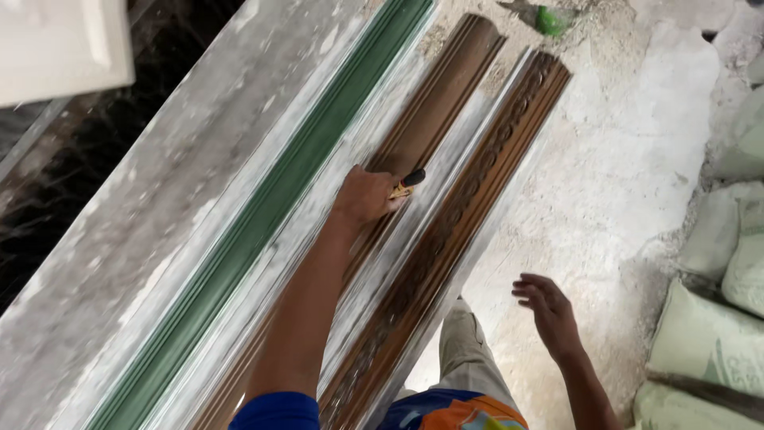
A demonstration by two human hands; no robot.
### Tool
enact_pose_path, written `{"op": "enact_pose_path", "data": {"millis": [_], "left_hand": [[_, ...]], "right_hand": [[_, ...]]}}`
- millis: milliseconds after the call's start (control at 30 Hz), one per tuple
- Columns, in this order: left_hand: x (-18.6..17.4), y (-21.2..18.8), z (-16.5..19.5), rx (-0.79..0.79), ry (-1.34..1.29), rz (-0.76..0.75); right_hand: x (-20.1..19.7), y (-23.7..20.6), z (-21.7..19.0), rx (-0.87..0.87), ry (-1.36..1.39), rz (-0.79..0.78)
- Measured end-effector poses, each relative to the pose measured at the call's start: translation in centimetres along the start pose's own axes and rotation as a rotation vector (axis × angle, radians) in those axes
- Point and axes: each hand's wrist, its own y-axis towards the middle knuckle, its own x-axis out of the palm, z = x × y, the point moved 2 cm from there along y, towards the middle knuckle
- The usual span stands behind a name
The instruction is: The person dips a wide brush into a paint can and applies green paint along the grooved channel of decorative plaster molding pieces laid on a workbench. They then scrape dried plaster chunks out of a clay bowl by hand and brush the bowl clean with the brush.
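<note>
My left hand (364, 196) is closed around a tool with a black and yellow handle (408, 183), probably a brush, and rests on a plain brown moulding mould (446, 87). To its right lies a second brown mould with a carved oval pattern (477, 179). Left of both runs a long green moulding strip (294, 171). All three lie lengthwise on a dusty grey-white workbench (143, 215). My right hand (547, 310) hangs free over the floor, fingers spread, holding nothing.
Pale green sacks (716, 334) are stacked at the right edge. The floor (629, 159) is covered in white plaster dust. A small green object (549, 20) lies at the top. A white panel (60, 48) shows top left.
</note>
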Motion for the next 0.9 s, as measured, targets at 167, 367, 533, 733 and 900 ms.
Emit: {"op": "enact_pose_path", "data": {"millis": [167,367,533,733,900], "left_hand": [[-1.8,13.7,1.3,0.037,0.016,0.035],[-3.3,26.8,2.5,-0.004,-0.047,-0.011],[-3.3,35.4,2.9,0.099,-0.006,0.136],[-3.2,43.8,3.5,0.152,-0.034,0.106],[-4.7,47.5,3.8,0.059,-0.064,0.236]], "right_hand": [[-3.0,18.0,-4.8,-0.056,0.103,0.191],[-2.2,34.6,-8.8,0.025,0.120,0.366],[-0.3,37.1,-9.8,0.015,0.204,0.446],[-0.4,36.9,-11.3,0.083,0.327,0.523],[-0.5,37.0,-11.9,0.085,0.249,0.534]]}}
